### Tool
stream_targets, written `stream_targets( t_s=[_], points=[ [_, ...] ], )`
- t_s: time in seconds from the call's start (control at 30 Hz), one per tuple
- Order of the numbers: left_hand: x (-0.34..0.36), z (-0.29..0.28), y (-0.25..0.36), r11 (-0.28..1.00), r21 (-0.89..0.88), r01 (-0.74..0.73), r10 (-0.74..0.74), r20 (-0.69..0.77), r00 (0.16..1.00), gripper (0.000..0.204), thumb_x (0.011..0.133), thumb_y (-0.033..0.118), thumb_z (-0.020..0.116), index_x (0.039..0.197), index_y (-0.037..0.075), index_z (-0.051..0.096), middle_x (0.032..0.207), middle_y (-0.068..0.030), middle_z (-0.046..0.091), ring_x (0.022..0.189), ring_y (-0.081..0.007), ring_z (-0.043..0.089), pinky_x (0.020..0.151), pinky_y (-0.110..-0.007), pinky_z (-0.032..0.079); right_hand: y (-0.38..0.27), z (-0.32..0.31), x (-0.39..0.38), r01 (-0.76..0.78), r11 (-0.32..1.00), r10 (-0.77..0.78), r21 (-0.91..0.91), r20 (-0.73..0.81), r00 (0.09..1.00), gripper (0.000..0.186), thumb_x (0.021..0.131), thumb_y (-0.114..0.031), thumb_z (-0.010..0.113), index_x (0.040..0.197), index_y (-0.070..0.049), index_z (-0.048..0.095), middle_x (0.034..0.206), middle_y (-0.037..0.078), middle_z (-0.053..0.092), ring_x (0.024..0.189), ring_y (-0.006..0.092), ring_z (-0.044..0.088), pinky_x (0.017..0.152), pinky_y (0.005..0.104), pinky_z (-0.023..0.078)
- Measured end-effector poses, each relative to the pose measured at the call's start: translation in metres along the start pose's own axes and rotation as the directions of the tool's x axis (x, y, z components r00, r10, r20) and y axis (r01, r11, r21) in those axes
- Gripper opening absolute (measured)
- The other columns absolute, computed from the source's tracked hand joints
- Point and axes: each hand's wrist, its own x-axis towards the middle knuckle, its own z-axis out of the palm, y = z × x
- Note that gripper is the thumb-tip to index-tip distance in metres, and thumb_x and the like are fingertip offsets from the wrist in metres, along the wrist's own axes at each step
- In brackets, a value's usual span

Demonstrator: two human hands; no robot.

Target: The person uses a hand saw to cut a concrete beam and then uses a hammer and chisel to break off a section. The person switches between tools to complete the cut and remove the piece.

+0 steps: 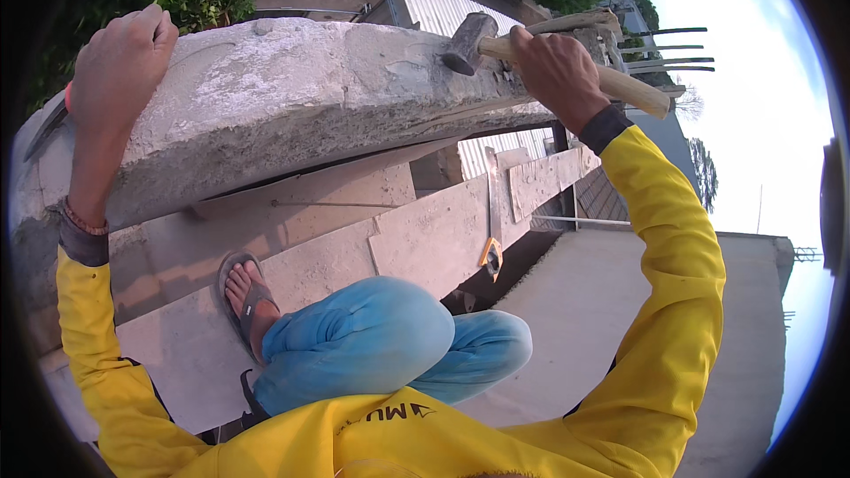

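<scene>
Head view: right hand grips wooden-handled hammer; left hand clasps rough concrete beam.

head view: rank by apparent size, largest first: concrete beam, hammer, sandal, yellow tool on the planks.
1. concrete beam, spans most of the frame.
2. hammer, in the right hand.
3. sandal, somewhat shorter than the hammer, though it sits farther from the camera.
4. yellow tool, smallest.

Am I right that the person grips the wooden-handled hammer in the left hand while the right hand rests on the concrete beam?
Not quite: the hands are swapped. The head view shows the right hand gripping the wooden-handled hammer, while the left hand rests on the concrete beam.
</scene>
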Motion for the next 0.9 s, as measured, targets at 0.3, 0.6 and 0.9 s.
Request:
stream_targets(
  t_s=[0.3,0.6,0.9],
  points=[
    [0.003,-0.002,0.005,0.998,0.026,0.057,-0.057,0.007,0.998,0.029,0.103,0.03,0.059,0.085,0.008,0.067,0.081,-0.0163,0.07,0.079,-0.0389,0.071,0.071,-0.05,0.057,-0.074,-0.041,-0.011,0.253,0.957,-0.219,0.139,-0.222,0.95,0.032,0.105,-0.031,0.068,0.118,-0.007,0.051,0.071,0.009,0.064,0.051,0.0214,0.065,0.044,0.0372,0.052],
    [0.0,0.002,-0.001,1.0,-0.016,0.0,0.0,-0.023,1.0,0.029,0.103,0.029,0.058,0.086,0.006,0.067,0.083,-0.0174,0.07,0.079,-0.0393,0.071,0.072,-0.052,0.057,-0.003,-0.043,0.035,0.006,0.993,0.024,-0.122,0.242,0.97,0.027,0.105,-0.021,0.065,0.101,0.005,0.068,0.066,0.015,0.069,0.058,0.0277,0.073,0.058,0.0406,0.062],
    [0.003,-0.001,0.002,0.998,0.045,0.042,-0.044,0.024,0.999,0.027,0.103,0.031,0.057,0.092,0.008,0.068,0.086,-0.017,0.072,0.083,-0.0405,0.072,0.073,-0.052,0.058,-0.075,-0.066,0.02,0.351,0.919,-0.295,0.178,-0.278,0.914,0.036,0.106,-0.037,0.066,0.105,-0.002,0.059,0.061,0.01,0.065,0.05,0.0249,0.069,0.049,0.0368,0.058]
  ],
)
